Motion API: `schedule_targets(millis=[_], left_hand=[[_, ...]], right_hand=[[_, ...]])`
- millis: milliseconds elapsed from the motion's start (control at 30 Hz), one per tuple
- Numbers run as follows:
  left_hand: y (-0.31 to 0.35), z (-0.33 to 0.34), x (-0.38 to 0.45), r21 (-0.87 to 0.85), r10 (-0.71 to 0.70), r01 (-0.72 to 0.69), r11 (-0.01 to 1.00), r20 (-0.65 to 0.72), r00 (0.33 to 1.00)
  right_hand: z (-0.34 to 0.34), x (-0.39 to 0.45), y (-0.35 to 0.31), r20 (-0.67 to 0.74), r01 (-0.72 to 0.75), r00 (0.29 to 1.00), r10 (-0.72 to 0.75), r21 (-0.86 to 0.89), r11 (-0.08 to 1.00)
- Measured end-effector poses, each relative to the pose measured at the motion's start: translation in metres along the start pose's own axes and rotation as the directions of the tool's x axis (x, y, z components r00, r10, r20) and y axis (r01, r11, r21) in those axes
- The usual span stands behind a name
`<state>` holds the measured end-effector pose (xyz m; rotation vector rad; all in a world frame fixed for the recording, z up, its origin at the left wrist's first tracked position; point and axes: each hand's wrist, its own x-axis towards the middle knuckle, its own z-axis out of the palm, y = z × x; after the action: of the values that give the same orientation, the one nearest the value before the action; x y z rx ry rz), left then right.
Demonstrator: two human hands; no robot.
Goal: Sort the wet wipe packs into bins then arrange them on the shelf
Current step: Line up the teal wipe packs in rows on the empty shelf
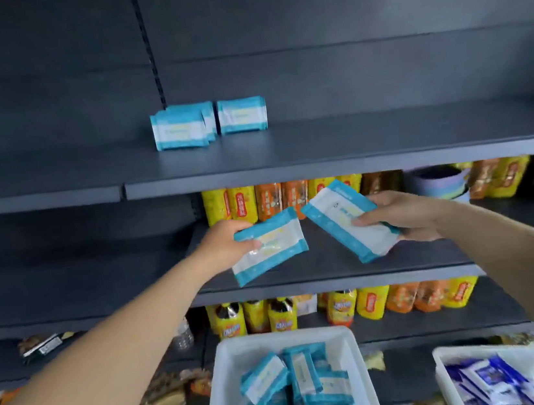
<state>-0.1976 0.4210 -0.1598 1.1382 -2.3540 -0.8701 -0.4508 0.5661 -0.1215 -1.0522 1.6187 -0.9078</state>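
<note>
While held: two packs [268, 246], two hands [226, 241].

Left hand [230, 241] grips a flat teal-and-white plastic wet wipe pack [268, 246], tilted, thumb on its face. Right hand [403, 215] grips a second teal-and-white pack [349, 220], tilted the other way; the two packs sit near each other, apart, in front of the dark grey metal middle shelf [337, 281]. On the upper dark shelf [321, 164] teal-and-white packs stand upright: a small cluster [181, 128] and one just beside it [242, 115]. Yellow and orange packets [259, 203] line the shelf backs. Below, a white plastic bin [223, 395] holds jumbled teal packs; a second white bin [443, 379] at right holds dark blue-and-white packs.
</note>
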Motion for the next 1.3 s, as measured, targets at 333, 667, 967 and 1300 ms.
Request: schedule_targets(millis=[333,667,967,1300], left_hand=[[0.108,-0.099,0.102,0.101,0.153,-0.141,0.985,-0.117,0.981],[0.091,-0.099,0.266,0.297,0.032,-0.019,0.955,-0.039,0.999],[0.040,-0.114,0.364,0.471,-0.028,0.055,0.881,-0.065,0.997],[0.009,-0.130,0.425,0.659,0.179,-0.103,0.745,-0.049,0.983]], right_hand=[[-0.078,0.023,-0.114,-0.292,0.304,0.905,-0.308,-0.059,0.951],[-0.148,0.169,-0.109,-0.381,0.374,0.842,-0.382,-0.097,0.922],[-0.134,0.275,-0.101,-0.415,0.393,0.841,-0.348,0.027,0.919],[-0.095,0.327,-0.114,-0.450,0.390,0.826,-0.340,0.020,0.921]])
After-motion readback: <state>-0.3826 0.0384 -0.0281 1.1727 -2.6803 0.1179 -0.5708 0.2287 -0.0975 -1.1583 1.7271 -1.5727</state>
